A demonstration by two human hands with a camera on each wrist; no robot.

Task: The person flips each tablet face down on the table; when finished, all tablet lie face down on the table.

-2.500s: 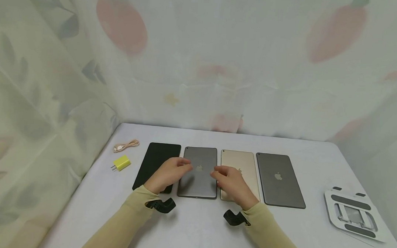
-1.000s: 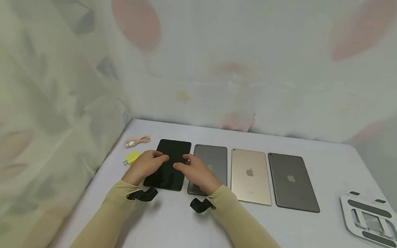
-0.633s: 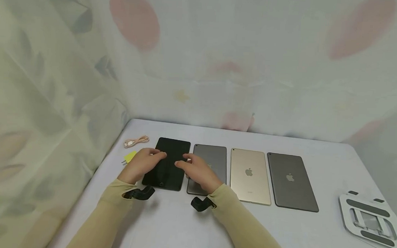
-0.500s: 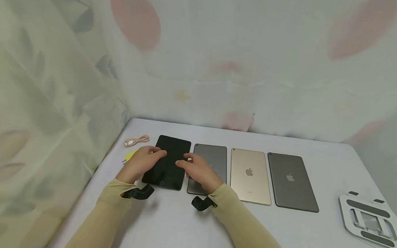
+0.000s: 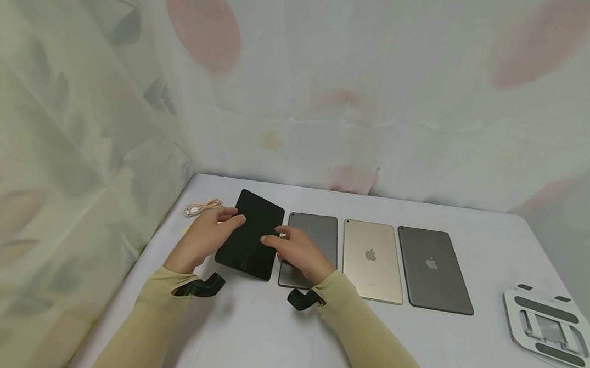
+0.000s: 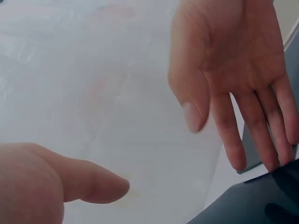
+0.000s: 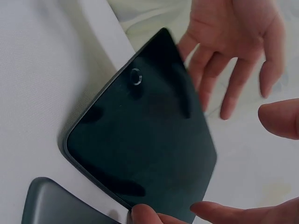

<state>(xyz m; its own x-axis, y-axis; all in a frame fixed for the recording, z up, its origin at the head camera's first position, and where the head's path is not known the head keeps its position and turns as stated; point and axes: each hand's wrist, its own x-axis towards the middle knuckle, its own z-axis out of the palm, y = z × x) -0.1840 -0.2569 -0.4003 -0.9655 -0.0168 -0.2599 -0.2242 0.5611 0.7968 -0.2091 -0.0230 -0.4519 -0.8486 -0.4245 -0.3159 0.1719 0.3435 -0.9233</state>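
A black tablet (image 5: pixel 253 234) is tilted in the head view, its left side raised and its dark screen up. At its left edge my left hand (image 5: pixel 204 235) has fingers reaching behind it; the right wrist view shows those fingers nearly straight and the thumb away from the screen. My right hand (image 5: pixel 299 253) touches the right edge with its fingertips, thumb held clear of the screen. In the left wrist view the right hand (image 6: pixel 238 60) shows its palm and extended fingers. Under my right hand lies a grey tablet (image 5: pixel 318 226), partly covered.
Rightward lie a gold tablet (image 5: pixel 370 275) and another grey tablet (image 5: pixel 436 283), backs up. A white folding stand (image 5: pixel 551 327) is at the far right. A coiled cable (image 5: pixel 202 206) lies at the left; the yellow charger is mostly hidden behind my left hand. Fabric walls surround the white table (image 5: pixel 263 336).
Both hands have moved left from above the first grey tablet to the black one. The black tablet's left side has risen from the table, and the left hand has risen with it.
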